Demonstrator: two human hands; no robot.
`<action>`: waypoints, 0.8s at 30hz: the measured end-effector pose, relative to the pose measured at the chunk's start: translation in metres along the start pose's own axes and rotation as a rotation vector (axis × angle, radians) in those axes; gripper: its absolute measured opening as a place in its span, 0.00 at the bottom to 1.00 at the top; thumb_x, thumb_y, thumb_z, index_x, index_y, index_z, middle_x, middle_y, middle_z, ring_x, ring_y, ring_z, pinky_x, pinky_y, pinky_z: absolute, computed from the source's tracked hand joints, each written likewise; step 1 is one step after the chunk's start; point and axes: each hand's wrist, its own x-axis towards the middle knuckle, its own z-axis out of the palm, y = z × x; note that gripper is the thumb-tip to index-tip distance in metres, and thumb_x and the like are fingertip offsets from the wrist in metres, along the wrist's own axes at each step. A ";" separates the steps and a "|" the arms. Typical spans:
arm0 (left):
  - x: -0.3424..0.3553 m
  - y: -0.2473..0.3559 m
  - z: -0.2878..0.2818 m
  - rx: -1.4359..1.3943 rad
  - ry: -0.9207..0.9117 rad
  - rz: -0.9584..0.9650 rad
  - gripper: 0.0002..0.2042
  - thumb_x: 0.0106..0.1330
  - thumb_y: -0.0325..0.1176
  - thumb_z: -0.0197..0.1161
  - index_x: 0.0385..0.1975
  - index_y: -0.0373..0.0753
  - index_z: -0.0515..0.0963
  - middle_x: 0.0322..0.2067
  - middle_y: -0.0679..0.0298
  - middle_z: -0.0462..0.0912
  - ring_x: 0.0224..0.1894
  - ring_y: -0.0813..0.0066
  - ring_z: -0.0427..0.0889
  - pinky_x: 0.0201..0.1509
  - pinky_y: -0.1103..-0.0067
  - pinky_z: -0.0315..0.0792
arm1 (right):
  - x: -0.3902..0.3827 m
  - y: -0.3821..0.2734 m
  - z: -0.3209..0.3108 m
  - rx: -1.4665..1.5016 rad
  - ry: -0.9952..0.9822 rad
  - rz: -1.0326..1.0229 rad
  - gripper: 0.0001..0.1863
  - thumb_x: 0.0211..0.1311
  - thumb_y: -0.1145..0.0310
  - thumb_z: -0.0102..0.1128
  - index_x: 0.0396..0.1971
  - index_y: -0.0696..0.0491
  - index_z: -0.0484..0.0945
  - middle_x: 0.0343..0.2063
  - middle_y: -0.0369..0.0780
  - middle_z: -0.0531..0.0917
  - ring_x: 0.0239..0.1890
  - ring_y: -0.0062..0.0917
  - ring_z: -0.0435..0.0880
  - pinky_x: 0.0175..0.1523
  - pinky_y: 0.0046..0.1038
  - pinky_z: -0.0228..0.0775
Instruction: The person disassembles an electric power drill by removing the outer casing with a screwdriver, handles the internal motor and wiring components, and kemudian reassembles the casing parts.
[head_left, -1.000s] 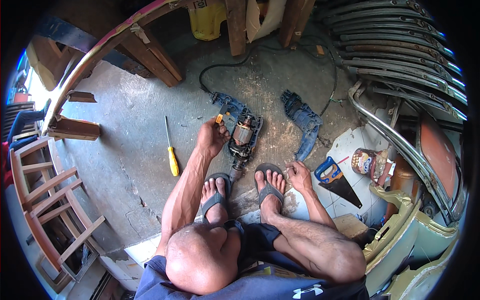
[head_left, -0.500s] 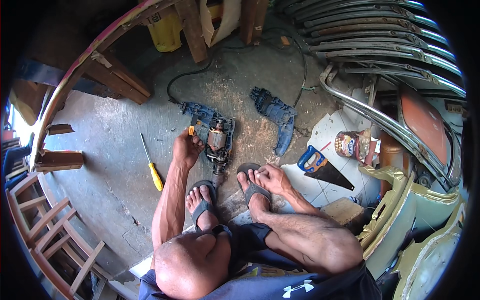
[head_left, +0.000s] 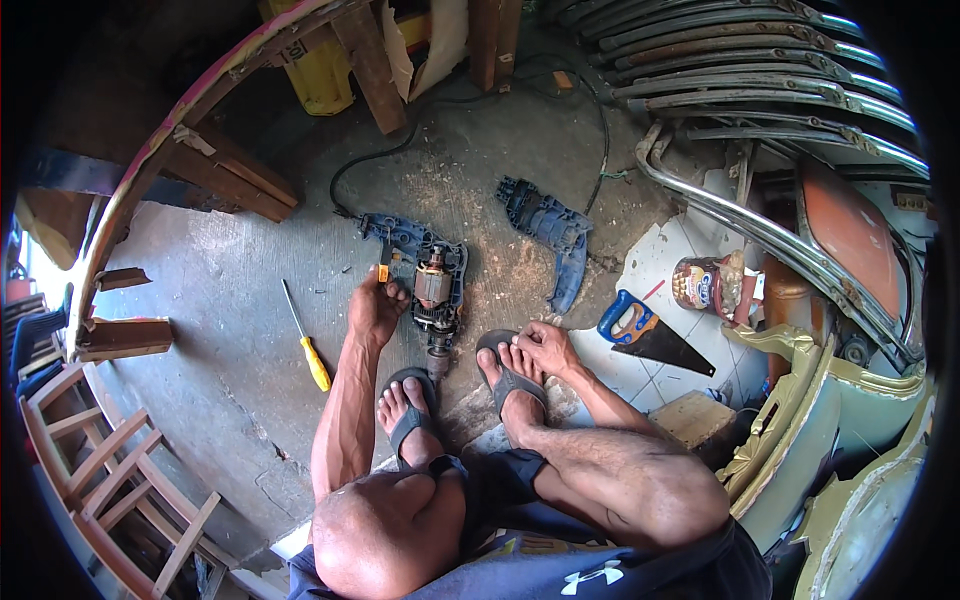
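An opened electric drill lies on the floor ahead of my feet. One blue housing half [head_left: 400, 232] carries the exposed motor [head_left: 433, 287], its chuck end toward my left foot. My left hand [head_left: 376, 312] is closed beside it, gripping a small black-and-orange piece [head_left: 383, 272] whose kind I cannot make out. The other blue housing half [head_left: 556, 236] rests apart to the right, its inside facing up. My right hand [head_left: 547, 350] is at my right foot's toes, fingers curled together; whether anything is in them is hidden. Left of my left hand lies a yellow-handled screwdriver [head_left: 314, 362].
A handsaw [head_left: 655, 338] and a labelled tub [head_left: 705, 287] stand on white tiles at right. Metal chair frames [head_left: 760, 85] are stacked far right. Wooden frames [head_left: 130, 465] stand left. A black cable [head_left: 375, 153] curves behind the drill. Gold-trimmed furniture [head_left: 780, 420] is near right.
My right hand has shifted slightly left, closer over the toes. My left hand keeps its hold beside the drill. The view has moved a little; the drill parts lie as before.
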 end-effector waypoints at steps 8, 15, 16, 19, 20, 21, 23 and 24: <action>-0.003 0.004 0.003 0.036 0.061 -0.016 0.15 0.80 0.47 0.46 0.33 0.47 0.70 0.22 0.70 0.69 0.29 0.72 0.70 0.41 0.74 0.70 | 0.002 0.001 0.001 0.032 -0.020 0.029 0.15 0.63 0.59 0.67 0.32 0.57 0.83 0.25 0.38 0.85 0.28 0.21 0.82 0.35 0.28 0.75; 0.002 0.003 0.000 0.053 0.107 -0.031 0.16 0.79 0.47 0.46 0.30 0.46 0.69 0.21 0.70 0.69 0.29 0.71 0.72 0.40 0.74 0.70 | 0.003 0.008 0.004 0.119 -0.047 0.074 0.13 0.64 0.61 0.68 0.32 0.56 0.81 0.24 0.35 0.83 0.25 0.18 0.77 0.31 0.26 0.72; 0.001 0.004 -0.002 0.060 0.110 -0.033 0.16 0.79 0.47 0.45 0.31 0.45 0.70 0.21 0.70 0.69 0.29 0.71 0.72 0.41 0.73 0.70 | 0.004 0.005 0.005 0.134 -0.061 0.101 0.12 0.65 0.61 0.67 0.32 0.56 0.81 0.24 0.34 0.82 0.25 0.17 0.76 0.30 0.26 0.71; 0.004 0.001 0.000 0.075 0.091 -0.033 0.17 0.80 0.47 0.45 0.31 0.45 0.70 0.21 0.70 0.70 0.29 0.71 0.73 0.42 0.73 0.71 | 0.003 0.012 0.002 0.147 -0.029 0.026 0.12 0.65 0.62 0.67 0.32 0.56 0.81 0.24 0.34 0.82 0.25 0.16 0.76 0.30 0.24 0.70; 0.004 0.002 -0.002 0.073 0.095 -0.032 0.17 0.80 0.47 0.45 0.31 0.45 0.70 0.21 0.70 0.70 0.29 0.71 0.73 0.42 0.73 0.71 | 0.003 0.010 0.003 0.147 -0.034 0.026 0.12 0.65 0.62 0.67 0.32 0.56 0.81 0.24 0.34 0.82 0.25 0.16 0.76 0.30 0.24 0.70; 0.004 0.002 -0.004 0.072 0.090 -0.033 0.17 0.80 0.47 0.44 0.31 0.45 0.70 0.21 0.71 0.70 0.29 0.71 0.73 0.42 0.73 0.71 | 0.003 0.007 0.003 0.160 -0.042 0.044 0.12 0.65 0.62 0.67 0.31 0.56 0.81 0.24 0.34 0.82 0.26 0.16 0.76 0.30 0.24 0.70; 0.004 0.002 -0.006 0.069 0.085 -0.034 0.17 0.80 0.47 0.44 0.31 0.45 0.70 0.21 0.71 0.70 0.29 0.71 0.73 0.42 0.73 0.71 | 0.002 0.004 0.003 0.172 -0.051 0.062 0.12 0.65 0.62 0.67 0.31 0.57 0.80 0.24 0.34 0.82 0.26 0.15 0.76 0.31 0.23 0.70; 0.004 0.002 -0.006 0.066 0.087 -0.033 0.17 0.80 0.47 0.44 0.32 0.44 0.70 0.21 0.71 0.70 0.29 0.71 0.73 0.42 0.73 0.71 | 0.002 0.004 0.002 0.164 -0.053 0.080 0.12 0.65 0.62 0.67 0.31 0.57 0.81 0.24 0.34 0.82 0.26 0.15 0.76 0.31 0.23 0.70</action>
